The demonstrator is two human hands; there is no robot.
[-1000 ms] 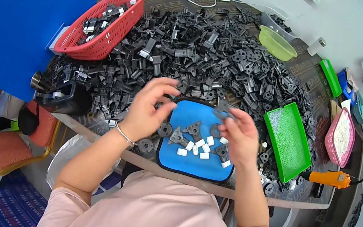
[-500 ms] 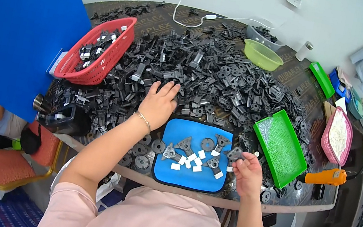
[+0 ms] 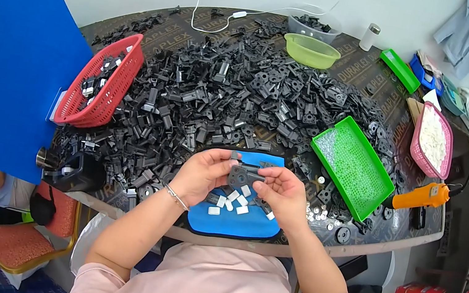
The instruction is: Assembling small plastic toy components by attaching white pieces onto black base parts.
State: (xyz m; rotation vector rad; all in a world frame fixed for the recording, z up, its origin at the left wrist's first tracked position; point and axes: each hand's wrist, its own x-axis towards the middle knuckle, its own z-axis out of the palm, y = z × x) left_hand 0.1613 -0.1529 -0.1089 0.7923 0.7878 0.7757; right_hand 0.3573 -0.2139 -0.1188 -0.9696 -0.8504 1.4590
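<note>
Over the blue mat (image 3: 208, 223), my left hand (image 3: 201, 177) and my right hand (image 3: 285, 198) meet around black plastic pieces (image 3: 241, 177) with round holes. The left fingers pinch the left end and the right fingers grip the right side. Whether these are one piece or two pressed together, I cannot tell. Below them on the mat lie several small white blocks (image 3: 232, 196). Other black parts on the mat are mostly hidden by my hands. A large heap of loose black plastic parts (image 3: 194, 89) spreads beyond the mat.
At the left stand a red basket (image 3: 92, 97) with parts and a black tape dispenser (image 3: 81, 173). To the right are a green tray (image 3: 355, 171), an orange electric screwdriver (image 3: 420, 197) and a pink basket (image 3: 447, 149) of white pieces. A yellow-green bowl (image 3: 311, 53) sits at the back.
My left hand has come back from the heap to the mat. My right hand has moved left with its black part, and both hands now meet at it. The view has shifted slightly.
</note>
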